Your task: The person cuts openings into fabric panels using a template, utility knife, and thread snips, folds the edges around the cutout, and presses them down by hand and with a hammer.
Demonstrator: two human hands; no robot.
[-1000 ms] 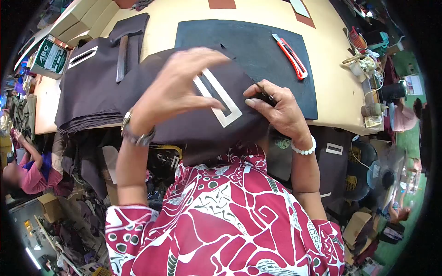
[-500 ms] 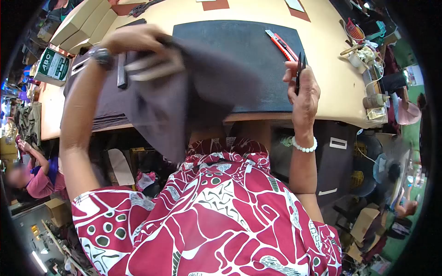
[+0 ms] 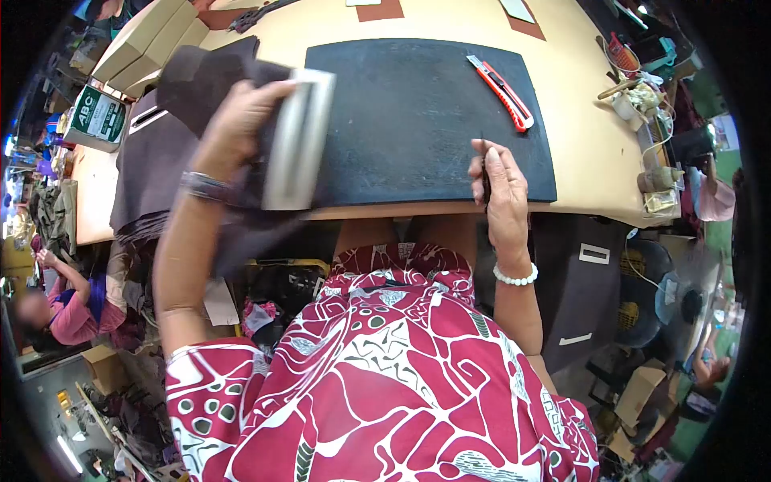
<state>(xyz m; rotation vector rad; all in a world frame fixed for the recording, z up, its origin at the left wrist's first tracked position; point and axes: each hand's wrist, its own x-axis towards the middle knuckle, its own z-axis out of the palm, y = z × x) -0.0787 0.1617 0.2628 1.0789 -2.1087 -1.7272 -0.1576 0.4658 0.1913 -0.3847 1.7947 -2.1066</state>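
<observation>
My left hand (image 3: 241,120) is closed on a dark brown fabric piece (image 3: 261,233), at the left of the black cutting mat (image 3: 401,120). A pale rectangular frame (image 3: 317,136) shows on the fabric, smeared by motion, with one edge hanging past the table's front. Over the mat's right front part, my right hand (image 3: 506,189) is closed around slim black snips (image 3: 486,177), seen nearly edge-on. Beyond that hand, a red utility knife (image 3: 506,96) lies on the mat. A stack of dark fabric (image 3: 144,185) is left of my left hand.
Cardboard boxes (image 3: 152,40) and a green-and-white ABC box (image 3: 96,116) stand at the left. Along the right table edge are a cluttered tray (image 3: 654,128) and a bottle (image 3: 660,178). A dark panel (image 3: 578,281) hangs below the table; another person (image 3: 72,301) sits far left.
The fabric in my left hand has swung leftward off the mat, and its pale frame now faces up. My right hand has moved left and nearer me with the snips, uncovering the knife.
</observation>
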